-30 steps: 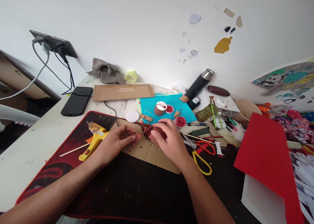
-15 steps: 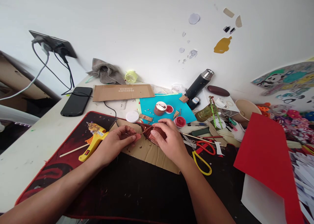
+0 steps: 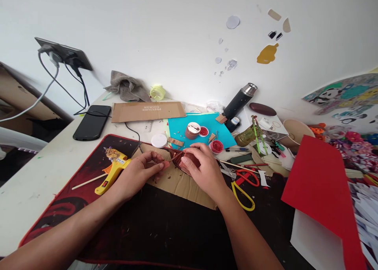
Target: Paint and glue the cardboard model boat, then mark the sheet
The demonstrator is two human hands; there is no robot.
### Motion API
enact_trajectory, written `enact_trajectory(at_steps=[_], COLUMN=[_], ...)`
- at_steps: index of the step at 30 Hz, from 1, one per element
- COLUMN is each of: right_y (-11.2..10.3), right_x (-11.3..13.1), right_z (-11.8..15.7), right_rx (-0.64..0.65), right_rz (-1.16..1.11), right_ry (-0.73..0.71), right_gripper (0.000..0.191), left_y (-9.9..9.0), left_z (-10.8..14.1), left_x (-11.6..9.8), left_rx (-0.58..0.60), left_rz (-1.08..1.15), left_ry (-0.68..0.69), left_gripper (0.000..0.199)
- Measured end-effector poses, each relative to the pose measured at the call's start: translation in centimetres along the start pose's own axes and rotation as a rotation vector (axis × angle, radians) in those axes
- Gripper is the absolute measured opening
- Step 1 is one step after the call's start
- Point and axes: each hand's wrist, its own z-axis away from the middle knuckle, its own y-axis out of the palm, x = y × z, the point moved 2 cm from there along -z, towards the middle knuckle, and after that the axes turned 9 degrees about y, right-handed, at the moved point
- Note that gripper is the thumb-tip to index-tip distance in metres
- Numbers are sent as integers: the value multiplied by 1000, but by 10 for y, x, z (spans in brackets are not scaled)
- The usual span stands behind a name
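Note:
My left hand (image 3: 144, 171) is closed over the cardboard sheet (image 3: 180, 187), thumb and index finger together near a small reddish patch. Whether that patch is a held piece or paint on the fingertip, I cannot make out. Facing it, my right hand (image 3: 203, 167) is closed with a thin brown stick (image 3: 176, 156) at its fingertips, pointing toward the left hand. A reddish-brown piece (image 3: 191, 160) shows partly under the right hand's fingers, its shape mostly hidden. Dark flecks lie on the cardboard below the fingers.
Left of the cardboard lies a yellow glue gun (image 3: 113, 171); to the right, scissors (image 3: 243, 187). Behind are a brown paint jar (image 3: 192, 132) and red paint pot (image 3: 216, 146) on blue paper (image 3: 180, 124), a black flask (image 3: 239, 100), and a phone (image 3: 92, 122). Red card (image 3: 317, 187) stands at right.

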Motion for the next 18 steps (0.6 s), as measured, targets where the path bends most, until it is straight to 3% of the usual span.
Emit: enact_trajectory(at_steps=[18], right_y=[1], right_x=[-1], right_z=[0], right_rx=[3], right_rz=[8], right_ry=[12], right_gripper=[21], left_y=[2], left_z=[0], left_x=[-1], left_rx=[-41], left_rz=[-7], left_ry=[40], left_gripper=[61])
